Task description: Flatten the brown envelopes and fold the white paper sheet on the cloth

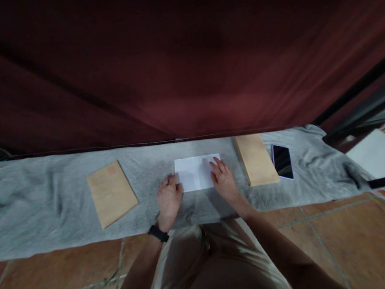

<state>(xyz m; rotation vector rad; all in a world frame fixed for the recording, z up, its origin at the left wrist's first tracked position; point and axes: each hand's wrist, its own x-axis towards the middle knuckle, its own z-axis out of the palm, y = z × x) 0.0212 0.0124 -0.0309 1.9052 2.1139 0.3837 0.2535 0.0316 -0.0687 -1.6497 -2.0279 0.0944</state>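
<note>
A white sheet of paper (194, 173) lies flat and crosswise on the grey cloth in front of me. At its left edge is my left hand (169, 197), fingers bent together and the thumb on the paper's edge. My right hand (224, 179) rests over the right end of the sheet, its fingers apart and slightly bent, casting a shadow on the paper. A brown envelope (113, 193) with a small reddish mark lies slanted to the left. Right of my right hand is a stack of brown envelopes (258, 160).
A phone (282, 162) with a dark screen lies beside the envelope stack. The grey cloth (59, 198) covers a long narrow surface. Behind it hangs a dark red curtain (181, 69). A white panel (382, 152) and a dark bar are at far right. Tiled floor (62, 270) shows below.
</note>
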